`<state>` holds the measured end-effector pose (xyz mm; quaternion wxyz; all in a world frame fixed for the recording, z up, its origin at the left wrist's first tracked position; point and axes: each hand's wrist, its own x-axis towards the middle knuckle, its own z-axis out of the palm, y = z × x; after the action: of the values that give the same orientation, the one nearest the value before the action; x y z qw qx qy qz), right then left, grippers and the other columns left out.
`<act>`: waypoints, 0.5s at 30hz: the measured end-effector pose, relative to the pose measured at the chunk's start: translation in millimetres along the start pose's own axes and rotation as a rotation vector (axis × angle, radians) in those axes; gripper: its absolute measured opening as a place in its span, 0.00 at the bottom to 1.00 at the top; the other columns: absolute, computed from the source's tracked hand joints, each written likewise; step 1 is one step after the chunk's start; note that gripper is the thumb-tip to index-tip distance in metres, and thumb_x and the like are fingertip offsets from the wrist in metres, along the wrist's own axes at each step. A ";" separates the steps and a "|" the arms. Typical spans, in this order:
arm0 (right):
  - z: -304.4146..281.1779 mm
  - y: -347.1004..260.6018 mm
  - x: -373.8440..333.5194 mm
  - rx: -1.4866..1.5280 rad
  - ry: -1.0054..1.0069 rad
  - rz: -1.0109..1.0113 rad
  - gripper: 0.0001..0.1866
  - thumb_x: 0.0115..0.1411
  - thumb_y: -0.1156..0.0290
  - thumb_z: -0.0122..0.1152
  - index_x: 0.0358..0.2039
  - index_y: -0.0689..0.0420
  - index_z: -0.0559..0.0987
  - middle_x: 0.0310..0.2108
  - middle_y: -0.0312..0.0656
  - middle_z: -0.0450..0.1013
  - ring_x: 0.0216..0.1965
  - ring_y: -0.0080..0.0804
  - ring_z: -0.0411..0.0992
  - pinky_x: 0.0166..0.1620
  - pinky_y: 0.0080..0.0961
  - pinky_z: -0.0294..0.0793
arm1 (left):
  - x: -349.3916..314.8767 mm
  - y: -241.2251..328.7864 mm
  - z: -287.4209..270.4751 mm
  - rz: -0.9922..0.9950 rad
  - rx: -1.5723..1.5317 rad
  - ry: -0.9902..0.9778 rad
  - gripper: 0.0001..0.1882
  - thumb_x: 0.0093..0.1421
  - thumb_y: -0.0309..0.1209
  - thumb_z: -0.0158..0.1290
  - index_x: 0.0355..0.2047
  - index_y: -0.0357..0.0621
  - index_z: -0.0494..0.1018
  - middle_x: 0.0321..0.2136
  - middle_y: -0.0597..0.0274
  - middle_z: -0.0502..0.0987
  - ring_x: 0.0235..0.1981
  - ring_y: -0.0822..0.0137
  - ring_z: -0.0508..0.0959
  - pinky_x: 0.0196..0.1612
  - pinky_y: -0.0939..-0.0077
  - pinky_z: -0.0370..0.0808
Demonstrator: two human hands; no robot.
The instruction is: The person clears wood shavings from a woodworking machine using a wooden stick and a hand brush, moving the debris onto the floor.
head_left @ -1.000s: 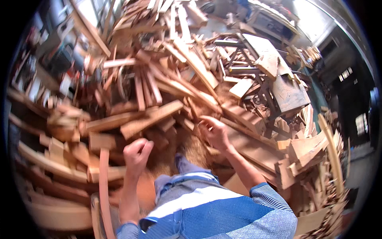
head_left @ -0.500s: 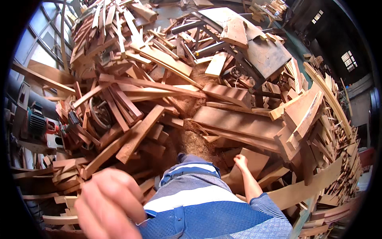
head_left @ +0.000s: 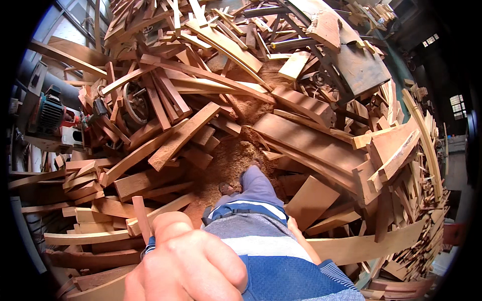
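My left hand [head_left: 188, 261] fills the lower foreground very close to the camera, its fingers curled into a fist. A narrow reddish wooden strip [head_left: 140, 218] rises just behind its knuckles; I cannot tell whether the hand grips it. My right forearm [head_left: 304, 243] hangs down beside my striped blue shirt [head_left: 271, 251], and the hand at its end is hidden against my hip. My leg [head_left: 253, 188] stands on a patch of sawdust [head_left: 228, 158] among heaped wooden offcuts.
Piled planks and curved wood pieces [head_left: 306, 143] surround me on all sides. A machine with a teal motor [head_left: 50, 113] and a pulley wheel [head_left: 133, 103] stands at the left. A big flat board [head_left: 361, 67] lies at the upper right.
My left fist has come further into the middle of the view, nearer the camera. My right hand has dropped from the planks to my side. The view has tilted slightly.
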<state>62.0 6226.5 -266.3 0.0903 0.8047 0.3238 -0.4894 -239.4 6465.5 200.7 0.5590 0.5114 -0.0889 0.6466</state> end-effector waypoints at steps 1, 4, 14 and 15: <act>-6.9 -0.2 9.0 0.061 -0.048 -0.083 0.19 0.63 0.57 0.54 0.50 0.51 0.81 0.50 0.55 0.76 0.53 0.51 0.75 0.53 0.44 0.73 | 1.2 -6.7 -5.6 0.029 -0.008 -0.010 0.06 0.55 0.21 0.55 0.25 0.49 0.75 0.31 0.79 0.81 0.12 0.75 0.62 0.14 0.82 0.55; -28.1 -19.2 54.2 -0.063 0.007 -0.136 0.19 0.61 0.57 0.58 0.49 0.49 0.82 0.51 0.51 0.77 0.54 0.49 0.75 0.55 0.42 0.73 | 17.1 -22.0 -2.7 0.047 0.020 -0.132 0.06 0.55 0.21 0.55 0.26 0.49 0.74 0.32 0.79 0.81 0.12 0.76 0.62 0.14 0.82 0.55; -118.0 -44.7 121.7 0.121 0.245 -0.174 0.20 0.54 0.65 0.64 0.48 0.56 0.83 0.48 0.51 0.79 0.53 0.44 0.76 0.57 0.36 0.74 | 59.6 -105.3 -24.1 0.044 -0.032 -0.195 0.05 0.57 0.23 0.56 0.28 0.51 0.75 0.32 0.79 0.81 0.13 0.74 0.63 0.16 0.80 0.58; -121.6 -40.8 126.5 0.123 0.273 -0.170 0.20 0.54 0.65 0.64 0.48 0.56 0.83 0.47 0.51 0.79 0.52 0.44 0.77 0.56 0.36 0.75 | 63.4 -111.3 -27.3 0.031 -0.034 -0.199 0.05 0.57 0.24 0.56 0.28 0.51 0.75 0.32 0.79 0.81 0.13 0.74 0.64 0.17 0.79 0.58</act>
<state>165.2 6369.1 -305.0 -0.0457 0.8375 0.3691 -0.4003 -154.8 6564.4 185.4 0.5458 0.5622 -0.1628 0.5996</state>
